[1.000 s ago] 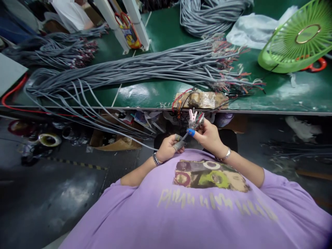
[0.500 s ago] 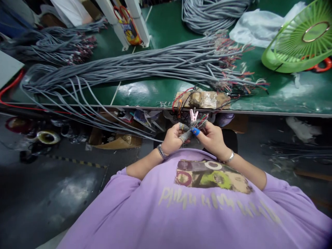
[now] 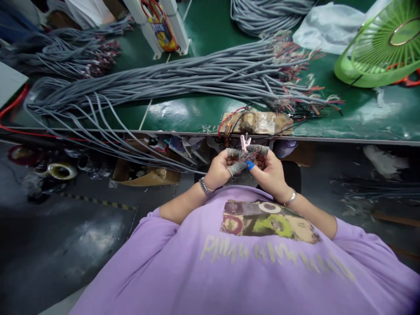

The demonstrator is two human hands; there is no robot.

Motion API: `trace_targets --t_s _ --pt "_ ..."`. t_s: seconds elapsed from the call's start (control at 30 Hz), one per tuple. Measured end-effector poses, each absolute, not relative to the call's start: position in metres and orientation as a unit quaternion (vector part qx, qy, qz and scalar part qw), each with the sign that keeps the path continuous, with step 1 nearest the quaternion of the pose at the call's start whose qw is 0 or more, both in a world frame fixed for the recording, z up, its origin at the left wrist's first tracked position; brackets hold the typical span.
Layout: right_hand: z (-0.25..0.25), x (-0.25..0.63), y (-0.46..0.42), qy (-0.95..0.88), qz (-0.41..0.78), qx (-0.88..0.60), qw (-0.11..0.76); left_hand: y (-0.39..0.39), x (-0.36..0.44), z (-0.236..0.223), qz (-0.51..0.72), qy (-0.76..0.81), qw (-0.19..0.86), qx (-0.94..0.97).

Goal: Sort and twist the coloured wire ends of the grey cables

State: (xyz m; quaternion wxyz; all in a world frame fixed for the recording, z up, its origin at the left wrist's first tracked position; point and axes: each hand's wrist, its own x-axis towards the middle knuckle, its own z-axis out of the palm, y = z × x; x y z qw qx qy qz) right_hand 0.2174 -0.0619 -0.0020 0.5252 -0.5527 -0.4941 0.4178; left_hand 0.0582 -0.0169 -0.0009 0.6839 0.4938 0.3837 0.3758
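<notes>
Close in front of my chest, the thin coloured wires (image 3: 251,155) at the end of a grey cable lie between both hands. My left hand (image 3: 219,172), with grey covers on its thumb and forefinger, pinches them from one side. On the other side my right hand (image 3: 271,173) closes on the same wires; its thumb wears a blue cover and its forefinger a grey one. Just beyond the fingers a pink clothes peg (image 3: 244,143) stands at the bench edge. Behind it a wooden block (image 3: 265,123) carries red and black leads. My fingers partly hide the wires.
A long bundle of grey cables (image 3: 170,81) with stripped ends lies across the green bench (image 3: 190,114). Several strands hang over its front edge. A green fan (image 3: 357,74) stands at the right, and a cardboard box (image 3: 147,177) sits beneath the bench.
My right forefinger has come round to the far side of the wires, and my left thumb has shifted right towards the right thumb. The view has tilted slightly.
</notes>
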Motion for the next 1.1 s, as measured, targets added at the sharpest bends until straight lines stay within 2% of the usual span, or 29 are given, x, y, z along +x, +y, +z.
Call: trace_targets --t_s 0.33,0.57,0.83,0.97,1.1 --pt "-0.003 0.22 -0.063 -0.507 0.46 -0.517 0.514 -0.014 0.056 0.002 0.37 0.392 0.685 0.49" --pt "-0.007 0.218 -0.063 -0.527 0.522 -0.448 0.499 -0.013 0.056 -0.005 0.418 0.393 0.75 0.328" --pt "0.001 0.216 -0.062 -0.381 0.633 -0.406 0.538 -0.016 0.06 -0.01 0.393 0.387 0.795 0.251" --pt "0.004 0.218 -0.064 -0.387 0.627 -0.393 0.55 -0.014 0.06 -0.011 0.403 0.402 0.79 0.229" --pt "-0.001 0.222 -0.065 -0.428 0.544 -0.465 0.553 -0.014 0.059 -0.015 0.423 0.42 0.763 0.248"
